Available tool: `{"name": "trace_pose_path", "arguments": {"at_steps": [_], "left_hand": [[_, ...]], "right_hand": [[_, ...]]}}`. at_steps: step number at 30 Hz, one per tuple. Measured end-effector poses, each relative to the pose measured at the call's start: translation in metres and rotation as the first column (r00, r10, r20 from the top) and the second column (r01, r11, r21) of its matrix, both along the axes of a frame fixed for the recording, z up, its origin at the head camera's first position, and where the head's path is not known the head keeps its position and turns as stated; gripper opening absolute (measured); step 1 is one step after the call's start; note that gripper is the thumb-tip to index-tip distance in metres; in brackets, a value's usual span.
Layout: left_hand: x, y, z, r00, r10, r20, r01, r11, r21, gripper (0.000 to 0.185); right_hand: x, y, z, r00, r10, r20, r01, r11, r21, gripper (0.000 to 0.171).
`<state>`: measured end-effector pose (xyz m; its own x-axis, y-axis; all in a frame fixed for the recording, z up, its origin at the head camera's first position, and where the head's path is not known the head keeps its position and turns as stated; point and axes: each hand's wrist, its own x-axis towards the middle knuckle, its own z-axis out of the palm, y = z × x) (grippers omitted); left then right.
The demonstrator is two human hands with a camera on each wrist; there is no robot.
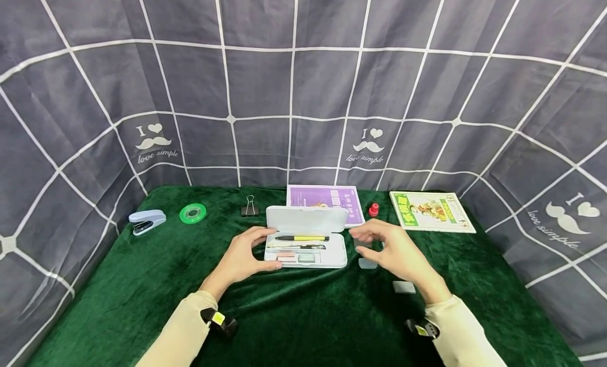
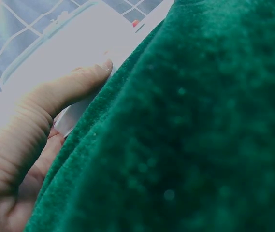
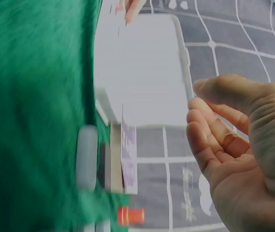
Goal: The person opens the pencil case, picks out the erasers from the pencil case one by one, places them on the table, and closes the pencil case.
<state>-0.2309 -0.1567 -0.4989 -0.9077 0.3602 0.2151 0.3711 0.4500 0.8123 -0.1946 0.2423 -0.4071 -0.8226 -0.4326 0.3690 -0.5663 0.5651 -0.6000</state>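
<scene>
Green velvet cloth (image 1: 303, 325) spreads beneath it all, and we've got the white case (image 1: 335, 251) lying open at centre, lid raised on the far side. Left hand (image 1: 244, 256) grips the case's left end, thumb at the near edge; right hand (image 1: 395, 248) hovers just off the right end, fingers loosely bent, nothing held that we can see. Partway along, we'd judge: the yellow pen (image 1: 303, 238), a dark-ended pen (image 1: 313, 247), pink block (image 1: 286, 256) and pale-green block (image 1: 306, 258) sit inside; the grey block (image 1: 404, 287) lies outside, near right, lid not yet down.
</scene>
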Motion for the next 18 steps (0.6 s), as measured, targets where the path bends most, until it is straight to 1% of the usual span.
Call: {"name": "trace_pose_path", "arguments": {"at_steps": [3,7,12,15,18], "left_hand": [[0.000,0.000,0.000,1.000,-0.001,0.003,0.001,1.000,0.001,0.087],[0.000,0.001,0.001,1.000,-0.003,0.005,0.003,1.000,0.000,0.086],[-0.001,0.001,0.001,1.000,-0.005,-0.003,0.005,1.000,0.001,0.086],[-0.001,0.000,0.000,1.000,-0.008,-0.014,0.008,1.000,-0.002,0.086],[-0.002,0.000,-0.001,1.000,-0.010,-0.025,0.010,1.000,-0.005,0.085]], "right_hand": [[-0.009,-0.021,0.000,0.999,0.028,0.041,-0.027,0.999,-0.040,0.036],[-0.019,-0.047,-0.002,0.992,0.102,0.070,-0.098,0.993,-0.069,0.032],[-0.028,-0.075,-0.008,0.980,0.183,0.080,-0.181,0.983,-0.034,0.027],[-0.032,-0.087,-0.016,0.972,0.213,0.096,-0.213,0.977,-0.007,0.022],[-0.033,-0.095,-0.022,0.966,0.223,0.131,-0.228,0.973,0.026,0.021]]}}
